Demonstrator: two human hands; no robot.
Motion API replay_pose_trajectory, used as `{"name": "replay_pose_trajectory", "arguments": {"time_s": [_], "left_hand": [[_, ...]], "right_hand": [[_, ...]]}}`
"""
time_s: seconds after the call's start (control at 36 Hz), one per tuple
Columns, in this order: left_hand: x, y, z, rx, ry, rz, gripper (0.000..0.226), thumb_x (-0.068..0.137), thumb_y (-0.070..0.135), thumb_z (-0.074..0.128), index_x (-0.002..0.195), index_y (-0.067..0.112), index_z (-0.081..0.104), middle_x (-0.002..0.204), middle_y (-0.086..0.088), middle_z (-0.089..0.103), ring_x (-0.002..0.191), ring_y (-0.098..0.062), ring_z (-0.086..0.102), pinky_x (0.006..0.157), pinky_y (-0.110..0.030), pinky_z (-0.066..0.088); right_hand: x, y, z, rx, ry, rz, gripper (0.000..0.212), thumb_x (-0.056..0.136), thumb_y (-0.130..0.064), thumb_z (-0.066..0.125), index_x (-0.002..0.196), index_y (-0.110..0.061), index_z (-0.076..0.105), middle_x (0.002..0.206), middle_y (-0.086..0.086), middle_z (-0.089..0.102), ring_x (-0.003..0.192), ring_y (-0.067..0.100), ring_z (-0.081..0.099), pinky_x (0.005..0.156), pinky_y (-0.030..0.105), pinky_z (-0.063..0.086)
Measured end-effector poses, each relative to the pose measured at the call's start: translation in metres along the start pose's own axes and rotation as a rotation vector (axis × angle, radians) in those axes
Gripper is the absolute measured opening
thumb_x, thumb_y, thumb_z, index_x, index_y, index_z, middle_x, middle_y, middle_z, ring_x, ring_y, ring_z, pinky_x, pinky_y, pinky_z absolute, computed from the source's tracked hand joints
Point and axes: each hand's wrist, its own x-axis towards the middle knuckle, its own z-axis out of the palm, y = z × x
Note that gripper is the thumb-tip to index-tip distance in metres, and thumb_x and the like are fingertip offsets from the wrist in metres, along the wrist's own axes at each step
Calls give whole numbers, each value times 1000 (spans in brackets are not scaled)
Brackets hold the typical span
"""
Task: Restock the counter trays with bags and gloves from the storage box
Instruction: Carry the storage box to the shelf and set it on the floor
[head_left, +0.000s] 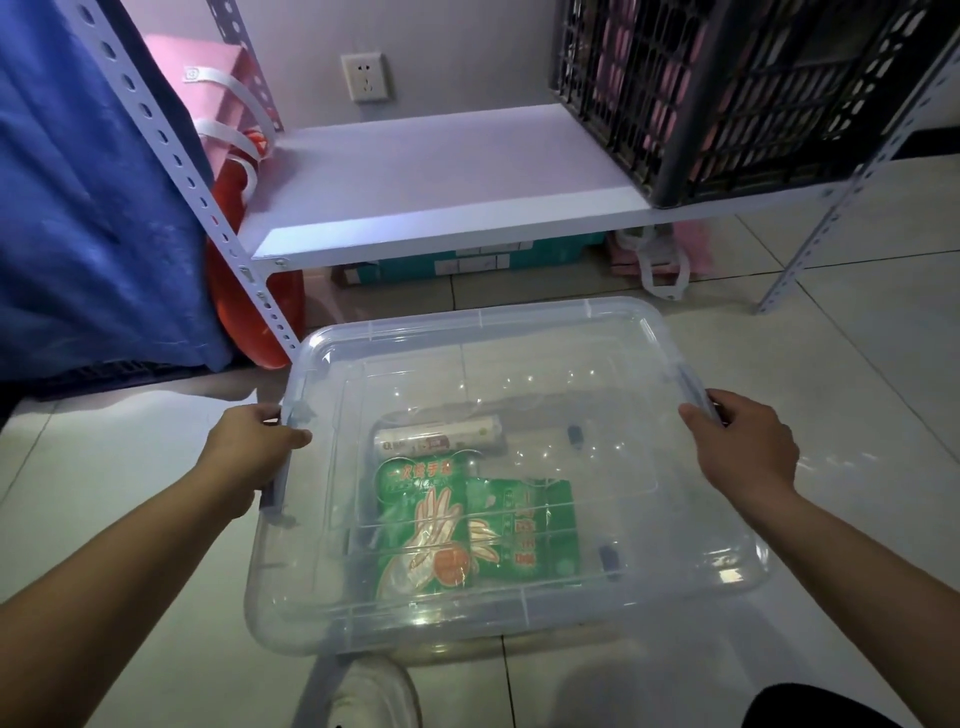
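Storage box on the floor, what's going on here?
A person grips the clear storage box by its side latches, left hand and right hand. The lid is still on. Inside are two green glove packs and a white roll of bags. Nothing is taken out yet.

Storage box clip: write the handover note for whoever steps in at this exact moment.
Left hand grips the left latch of the clear storage box; right hand grips the right latch. Box sits on the tiled floor, lid still on. Inside: two green glove packs and a white bag roll. Done: nothing taken out. Left: open the lid, carry supplies to the counter trays, which are out of view.
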Motion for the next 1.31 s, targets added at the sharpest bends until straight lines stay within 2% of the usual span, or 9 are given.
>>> {"name": "replay_pose_trajectory", "arguments": {"time_s": [0.19,0.31,0.47,0.56,0.72,0.89,0.97,1.19,1.31], "left_hand": [[-4,-4,-3,-1,-33,12,52,88,20,71,137,17,53,109,-13,64,84,-33,61,55,-34,50],[-26,-12,-21,44,-205,-98,62,83,25,76,138,22,47,111,-11,62,90,-29,63,54,-36,53],[-84,-64,-46,-88,-409,-180,50,73,39,79,119,26,63,110,-1,73,101,-26,68,72,-42,59],[-108,-93,-38,-305,-456,-177,46,76,30,76,120,23,67,116,-3,73,105,-26,70,88,-46,55],[-125,-110,-7,-671,-320,-152,35,78,17,68,113,17,66,122,-7,70,111,-28,66,89,-48,52],[-119,-72,-23,-716,-222,-119,43,76,15,68,118,10,66,121,-8,70,115,-31,63,89,-51,52],[-125,-50,-35,-719,-208,-109,33,80,10,64,112,5,67,118,-12,68,106,-32,64,86,-53,52],[-145,-2,-79,-794,-199,33,43,73,18,64,115,11,68,121,-4,71,114,-27,63,83,-47,52],[-129,47,-105,-846,-223,126,45,77,18,62,120,5,65,119,-15,70,101,-30,70,77,-44,61]], "right_hand": [[-5,-2,-5,207,-46,74,20,84,-41,69,91,-22,71,76,-9,66,71,16,63,59,27,43],[-14,2,-20,378,-175,241,46,78,-39,79,117,-17,69,106,1,69,93,24,65,79,36,51],[-62,37,-55,616,-408,416,25,73,-26,82,95,-14,77,79,-1,77,67,15,69,66,31,50],[-79,48,-63,710,-508,467,22,79,-13,75,101,-16,75,90,1,79,78,15,72,73,35,53],[-83,39,-62,893,-597,570,37,80,4,66,112,-16,65,97,5,75,84,27,67,76,42,54],[-68,15,-71,1036,-619,581,40,72,-13,70,110,-25,69,103,1,74,92,26,65,92,56,51],[-60,-4,-81,1064,-611,585,33,81,-12,68,112,-24,68,103,4,69,92,26,63,92,58,48],[-43,-52,-127,1185,-607,385,45,69,-18,69,113,-28,71,116,0,73,110,28,64,97,60,47],[-5,-95,-143,1268,-562,298,55,72,-17,69,126,-23,64,129,7,66,119,34,59,97,66,44]]}}
